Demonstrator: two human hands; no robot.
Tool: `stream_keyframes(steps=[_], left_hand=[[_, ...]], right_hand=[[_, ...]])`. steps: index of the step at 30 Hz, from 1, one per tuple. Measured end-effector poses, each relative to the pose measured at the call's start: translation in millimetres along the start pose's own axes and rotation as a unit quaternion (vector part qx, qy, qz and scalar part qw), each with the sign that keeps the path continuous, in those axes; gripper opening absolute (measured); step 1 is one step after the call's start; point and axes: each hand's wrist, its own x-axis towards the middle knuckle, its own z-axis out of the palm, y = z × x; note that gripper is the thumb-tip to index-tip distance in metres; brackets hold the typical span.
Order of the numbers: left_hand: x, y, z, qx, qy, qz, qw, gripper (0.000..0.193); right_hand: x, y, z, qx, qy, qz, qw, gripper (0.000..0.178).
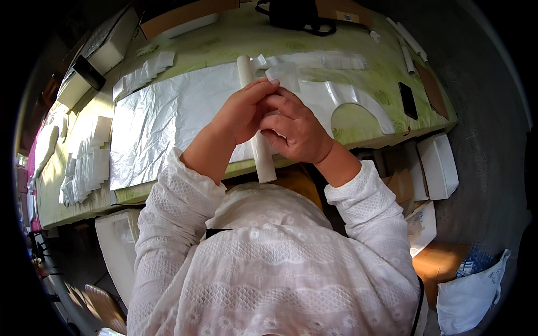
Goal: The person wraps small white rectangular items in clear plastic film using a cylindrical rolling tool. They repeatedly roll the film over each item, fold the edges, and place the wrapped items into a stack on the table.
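My left hand (246, 110) and my right hand (296, 124) meet over the near part of the table, fingertips together. The fingers of both are bent and closed. Whatever lies between them, if anything, is hidden. Beneath them a white tube (262, 159) lies lengthwise, its near end jutting past the table edge towards me. A translucent plastic piece (284, 73) shows just beyond my fingertips. To the left, a crinkled silvery-white sheet (162, 120) is spread flat on the green patterned tablecloth (224, 42).
Stacks of thin white packets (87, 168) lie at the left, with more clear packets (336, 60) in a row at the back. On the right are a clear curved plastic strip (367, 103), a black phone (408, 101) and white rolls (407, 56). White boxes (437, 167) stand beside the table.
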Motion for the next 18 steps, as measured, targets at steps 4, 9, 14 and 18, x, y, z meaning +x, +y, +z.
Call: stream_keyframes(steps=[4, 9, 14, 18], left_hand=[[-14.6, 17.5, -30.0, 0.098, 0.053, 0.063, 0.992, 0.034], [-68.7, 58.5, -115.2, 0.185, 0.269, 0.154, 0.933, 0.050], [-93.1, 65.9, -212.2, 0.371, 0.428, 0.104, 0.817, 0.057], [-84.3, 39.3, -187.8, 0.624, 0.454, 0.312, 0.554, 0.057]], right_hand=[[-9.1, -19.3, 11.4, 0.024, 0.045, -0.002, 0.999, 0.028], [-67.6, -12.6, 21.4, -0.001, 0.112, 0.153, 0.982, 0.022], [-103.5, -16.5, 39.6, 0.050, 0.096, 0.247, 0.963, 0.022], [-104.9, -23.0, 45.5, 0.015, 0.094, 0.221, 0.971, 0.022]])
